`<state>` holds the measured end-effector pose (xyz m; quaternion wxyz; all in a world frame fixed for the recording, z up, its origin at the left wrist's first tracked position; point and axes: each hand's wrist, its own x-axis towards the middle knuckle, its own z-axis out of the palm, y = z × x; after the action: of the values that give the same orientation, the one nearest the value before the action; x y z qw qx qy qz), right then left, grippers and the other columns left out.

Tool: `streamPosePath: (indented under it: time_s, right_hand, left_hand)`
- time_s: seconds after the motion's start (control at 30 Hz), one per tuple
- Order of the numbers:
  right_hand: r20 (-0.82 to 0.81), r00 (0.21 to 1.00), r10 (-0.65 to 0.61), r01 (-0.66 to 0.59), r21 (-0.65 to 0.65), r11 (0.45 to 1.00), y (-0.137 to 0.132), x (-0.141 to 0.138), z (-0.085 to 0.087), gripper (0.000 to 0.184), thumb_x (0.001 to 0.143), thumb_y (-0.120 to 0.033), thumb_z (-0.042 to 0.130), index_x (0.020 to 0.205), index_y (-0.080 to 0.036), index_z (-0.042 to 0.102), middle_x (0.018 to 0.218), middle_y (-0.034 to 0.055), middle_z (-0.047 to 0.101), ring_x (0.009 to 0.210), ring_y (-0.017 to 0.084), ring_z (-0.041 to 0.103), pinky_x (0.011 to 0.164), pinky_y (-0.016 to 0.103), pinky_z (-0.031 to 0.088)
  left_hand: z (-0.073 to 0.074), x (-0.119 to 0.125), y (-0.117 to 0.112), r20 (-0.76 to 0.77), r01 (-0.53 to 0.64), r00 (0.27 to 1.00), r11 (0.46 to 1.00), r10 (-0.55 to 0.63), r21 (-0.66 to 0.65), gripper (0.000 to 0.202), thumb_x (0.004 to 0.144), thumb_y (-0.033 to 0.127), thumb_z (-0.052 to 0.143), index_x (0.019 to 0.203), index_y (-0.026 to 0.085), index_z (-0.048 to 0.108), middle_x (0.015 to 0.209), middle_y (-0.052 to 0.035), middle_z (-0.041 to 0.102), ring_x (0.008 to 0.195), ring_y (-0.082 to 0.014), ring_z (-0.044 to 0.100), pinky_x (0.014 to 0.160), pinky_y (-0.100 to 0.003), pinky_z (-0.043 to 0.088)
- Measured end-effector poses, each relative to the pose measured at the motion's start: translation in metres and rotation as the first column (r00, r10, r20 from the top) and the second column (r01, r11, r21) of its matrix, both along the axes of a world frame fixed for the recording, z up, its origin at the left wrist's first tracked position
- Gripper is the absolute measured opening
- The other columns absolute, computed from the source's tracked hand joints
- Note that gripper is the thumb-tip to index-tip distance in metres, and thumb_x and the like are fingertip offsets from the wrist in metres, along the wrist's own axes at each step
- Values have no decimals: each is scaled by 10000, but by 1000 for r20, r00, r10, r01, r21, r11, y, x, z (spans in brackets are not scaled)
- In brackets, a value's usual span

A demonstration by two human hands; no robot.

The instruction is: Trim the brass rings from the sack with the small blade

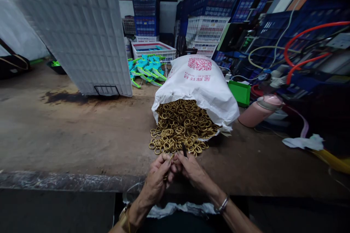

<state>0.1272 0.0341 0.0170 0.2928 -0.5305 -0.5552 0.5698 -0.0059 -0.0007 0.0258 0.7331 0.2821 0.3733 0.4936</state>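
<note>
My left hand point(159, 174) is closed, with its fingertips pinched on a small gold ring point(172, 156). Close against it, my right hand point(190, 166) is closed around a narrow black tool point(184, 149) whose end sticks up past the fingers; its kind cannot be made out. Just beyond both hands lies a spilled heap of gold rings point(177, 131). They come from the mouth of a white woven sack point(199, 83) lying on its side with red print on it.
A tall whitish ribbed panel point(90, 36) stands at left on the wooden table point(82, 131). Turquoise and green plastic pieces point(147, 68) lie behind. To the right are a green tray point(239, 93), a pink bottle point(259, 110) and red hoses point(294, 43). Stacked crates point(209, 29) fill the back.
</note>
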Motion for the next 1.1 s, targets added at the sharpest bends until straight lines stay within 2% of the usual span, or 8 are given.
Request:
streamPosePath:
  time_s: [0.17, 0.33, 0.47, 0.6, 0.73, 0.8, 0.9, 1.1]
  right_hand:
    - [-215, 975, 55, -78, -99, 992, -6, -13, -2, 331, 797, -439, 409, 595, -178, 438, 493, -58, 419, 407, 56, 316, 399, 186, 226]
    - [-11, 998, -61, 62, 103, 993, 1, -10, -4, 231, 778, -359, 444, 635, -180, 466, 550, -38, 480, 512, 89, 422, 492, 203, 324]
    - [204, 978, -48, -25, 339, 940, 2, -5, 8, 209, 794, -311, 418, 633, -187, 468, 583, -38, 466, 563, 97, 418, 547, 215, 328]
    - [257, 966, -19, -80, 369, 926, 1, -4, 13, 209, 805, -300, 396, 642, -188, 464, 581, -42, 450, 555, 94, 402, 541, 218, 314]
    - [88, 995, -48, 26, 235, 972, 0, -8, 7, 239, 780, -366, 447, 625, -184, 448, 546, -50, 419, 526, 82, 381, 502, 201, 315]
    - [-49, 997, -55, 57, 43, 997, -2, -10, 3, 282, 778, -432, 443, 636, -188, 430, 498, -68, 387, 440, 62, 324, 422, 186, 268]
    - [-216, 972, -96, 49, -211, 976, -7, -14, 1, 319, 765, -508, 435, 684, -201, 402, 476, -93, 378, 349, 34, 212, 344, 171, 154]
    - [-256, 957, -138, 83, -212, 974, -7, -13, 2, 311, 713, -491, 515, 687, -202, 402, 479, -102, 383, 352, 29, 205, 344, 165, 144]
  left_hand:
    - [-2, 0, 1, 13, -3, 1000, 997, 4, -75, 289, 733, 431, 579, 745, 181, 435, 597, 38, 530, 397, -33, 373, 362, -142, 240]
    - [-5, -1, 3, -51, -91, 995, 984, 84, -154, 345, 694, 469, 602, 755, 163, 454, 611, 32, 519, 430, -34, 394, 369, -135, 237]
    - [-9, 0, 3, -38, -106, 994, 984, 102, -144, 356, 654, 440, 650, 763, 179, 434, 618, 48, 499, 440, -37, 400, 368, -134, 243]
    - [-14, 1, 2, -68, -96, 994, 988, 88, -123, 363, 654, 441, 650, 818, 192, 444, 604, 72, 458, 413, -31, 380, 358, -131, 251]
    - [-15, 1, 1, -198, -119, 975, 990, 103, -70, 337, 684, 462, 615, 814, 191, 463, 563, 81, 441, 380, -28, 357, 354, -132, 265]
    - [-13, 1, 1, -279, -133, 953, 991, 120, -26, 321, 694, 457, 604, 805, 187, 470, 538, 76, 452, 386, -38, 368, 362, -137, 281]
    - [-12, 2, 0, -339, -125, 933, 992, 121, 7, 306, 696, 448, 599, 759, 179, 467, 524, 68, 470, 382, -40, 361, 358, -142, 276]
    - [-10, -1, -3, -145, -31, 989, 999, 29, -9, 292, 712, 423, 594, 823, 182, 472, 678, 23, 562, 417, -32, 364, 362, -137, 247]
